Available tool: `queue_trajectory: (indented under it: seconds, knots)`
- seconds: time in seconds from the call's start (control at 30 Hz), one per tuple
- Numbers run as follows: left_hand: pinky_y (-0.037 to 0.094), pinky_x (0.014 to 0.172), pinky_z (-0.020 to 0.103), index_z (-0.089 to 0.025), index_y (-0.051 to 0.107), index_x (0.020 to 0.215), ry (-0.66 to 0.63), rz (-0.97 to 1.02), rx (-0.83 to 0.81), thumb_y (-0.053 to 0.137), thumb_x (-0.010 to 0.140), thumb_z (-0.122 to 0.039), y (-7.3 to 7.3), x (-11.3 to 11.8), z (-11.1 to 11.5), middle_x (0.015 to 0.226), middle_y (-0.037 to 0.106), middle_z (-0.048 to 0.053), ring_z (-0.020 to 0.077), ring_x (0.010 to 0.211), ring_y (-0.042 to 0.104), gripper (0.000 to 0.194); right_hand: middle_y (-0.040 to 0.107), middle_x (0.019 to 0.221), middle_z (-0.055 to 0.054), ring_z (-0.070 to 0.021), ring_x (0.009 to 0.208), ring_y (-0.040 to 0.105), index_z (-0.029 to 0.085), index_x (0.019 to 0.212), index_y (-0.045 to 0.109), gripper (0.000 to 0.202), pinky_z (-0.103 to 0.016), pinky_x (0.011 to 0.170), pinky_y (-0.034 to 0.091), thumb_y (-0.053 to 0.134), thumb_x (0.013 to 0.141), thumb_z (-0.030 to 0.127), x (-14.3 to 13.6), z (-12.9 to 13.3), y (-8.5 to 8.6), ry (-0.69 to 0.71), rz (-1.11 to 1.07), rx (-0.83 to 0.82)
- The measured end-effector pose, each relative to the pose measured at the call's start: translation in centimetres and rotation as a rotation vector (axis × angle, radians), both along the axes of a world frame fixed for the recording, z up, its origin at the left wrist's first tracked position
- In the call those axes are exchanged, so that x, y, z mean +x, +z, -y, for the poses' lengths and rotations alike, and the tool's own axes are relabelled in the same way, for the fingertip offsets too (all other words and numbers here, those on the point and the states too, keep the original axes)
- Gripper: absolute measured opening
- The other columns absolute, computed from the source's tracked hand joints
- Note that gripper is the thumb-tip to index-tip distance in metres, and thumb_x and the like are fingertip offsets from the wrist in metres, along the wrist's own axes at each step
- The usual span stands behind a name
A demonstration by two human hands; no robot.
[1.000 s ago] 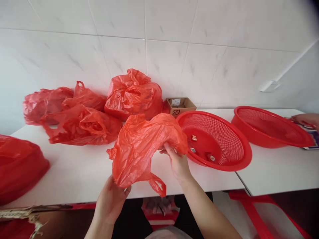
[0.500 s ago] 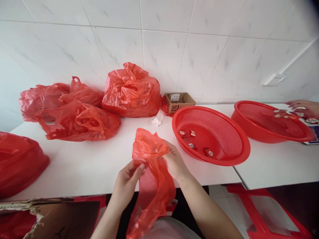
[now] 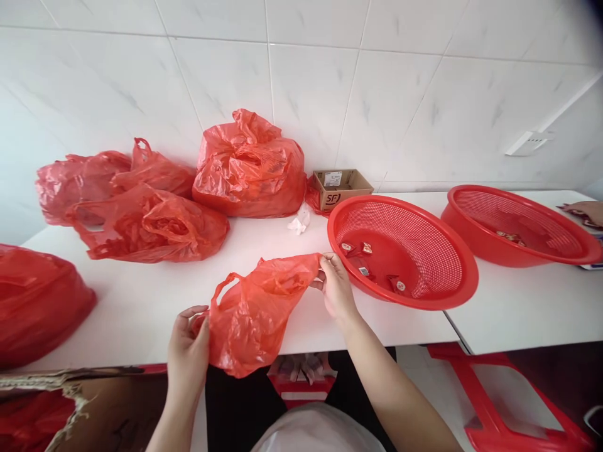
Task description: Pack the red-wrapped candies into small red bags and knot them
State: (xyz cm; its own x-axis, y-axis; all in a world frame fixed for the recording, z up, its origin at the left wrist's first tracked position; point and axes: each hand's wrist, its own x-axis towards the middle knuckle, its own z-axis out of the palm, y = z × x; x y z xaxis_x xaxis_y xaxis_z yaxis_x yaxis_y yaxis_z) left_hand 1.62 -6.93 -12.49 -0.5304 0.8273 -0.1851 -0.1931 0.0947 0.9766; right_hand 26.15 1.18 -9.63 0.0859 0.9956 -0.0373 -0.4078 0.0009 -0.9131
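Observation:
A thin red plastic bag (image 3: 257,314) is stretched between my two hands over the front edge of the white table. My left hand (image 3: 188,342) pinches its left end, close to a looped handle. With thumb and fingers, my right hand (image 3: 335,285) grips the upper right corner. The bag hangs slack and looks flat. Just beyond my right hand stands a red perforated basket (image 3: 436,251) with several small wrapped packets (image 3: 366,249) at its bottom.
Filled red bags (image 3: 249,169) line the wall and the left side. A small cardboard box (image 3: 346,188) and crumpled white tissue (image 3: 299,221) lie behind. At right, another person's hand (image 3: 588,213) is beside a second red basket (image 3: 513,251). A red stool (image 3: 475,402) is below.
My hands have moved apart, the left one leftward, spreading the bag sideways; it hung lengthwise before. The other person's hand has withdrawn from over the second basket, where packets now lie.

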Motion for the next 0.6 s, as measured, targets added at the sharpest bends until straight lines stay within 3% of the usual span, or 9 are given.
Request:
queue_trajectory:
  seconds: [0.1, 0.23, 0.33, 0.47, 0.53, 0.6]
  knots:
    - [0.051, 0.064, 0.023, -0.023, 0.060, 0.112, -0.105, -0.312, 0.025, 0.079, 0.064, -0.033, -0.3, 0.8, 0.8, 0.096, 0.064, 0.004, 0.0153, 0.075, 0.061, 0.053, 0.066, 0.103, -0.003, -0.0155, 0.084, 0.067, 0.024, 0.105, 0.050, 0.027, -0.032, 0.076, 0.055, 0.059, 0.087, 0.043, -0.2, 0.5, 0.2, 0.063, 0.058, 0.024]
    - [0.050, 0.091, 0.037, -0.032, 0.053, 0.135, -0.158, -0.531, 0.046, 0.081, 0.060, -0.027, -0.1, 2.6, 0.9, 0.134, 0.052, 0.008, 0.0258, 0.112, 0.057, 0.080, 0.065, 0.119, -0.007, -0.0187, 0.105, 0.065, 0.027, 0.133, 0.041, 0.048, -0.038, 0.094, 0.051, 0.057, 0.090, 0.037, -1.0, 1.9, 0.9, 0.209, 0.275, 0.115]
    - [0.043, 0.102, 0.044, -0.034, 0.052, 0.138, -0.177, -0.611, 0.089, 0.079, 0.063, -0.029, 0.2, 3.8, 0.1, 0.143, 0.044, 0.009, 0.0311, 0.125, 0.050, 0.079, 0.060, 0.131, -0.008, -0.0201, 0.119, 0.059, 0.030, 0.145, 0.031, 0.062, -0.040, 0.103, 0.046, 0.058, 0.089, 0.029, -1.8, 2.7, 1.0, 0.262, 0.494, 0.215]
    - [0.047, 0.094, 0.039, -0.031, 0.064, 0.126, -0.189, -0.584, 0.062, 0.073, 0.071, -0.037, 0.1, 4.0, -1.0, 0.126, 0.060, 0.008, 0.0294, 0.111, 0.059, 0.057, 0.039, 0.153, -0.007, -0.0238, 0.140, 0.039, 0.032, 0.154, 0.018, 0.086, -0.045, 0.115, 0.035, 0.063, 0.082, 0.019, -2.3, 3.5, 0.3, 0.300, 0.808, 0.323]
    - [0.051, 0.084, 0.035, -0.024, 0.072, 0.109, -0.188, -0.455, -0.018, 0.070, 0.073, -0.042, -0.1, 3.3, -1.3, 0.103, 0.070, 0.007, 0.0276, 0.096, 0.064, 0.040, 0.033, 0.157, -0.007, -0.0263, 0.142, 0.035, 0.030, 0.155, 0.018, 0.092, -0.045, 0.115, 0.033, 0.066, 0.078, 0.017, -1.9, 3.7, -0.3, 0.379, 0.930, 0.335]
    - [0.052, 0.069, 0.032, -0.019, 0.072, 0.085, -0.125, -0.226, -0.156, 0.070, 0.072, -0.043, -0.1, 2.3, -1.6, 0.077, 0.070, 0.006, 0.0253, 0.079, 0.066, 0.028, 0.035, 0.156, -0.008, -0.0273, 0.141, 0.037, 0.030, 0.156, 0.019, 0.092, -0.046, 0.114, 0.035, 0.064, 0.077, 0.013, -0.8, 3.6, -0.9, 0.491, 1.014, 0.318]
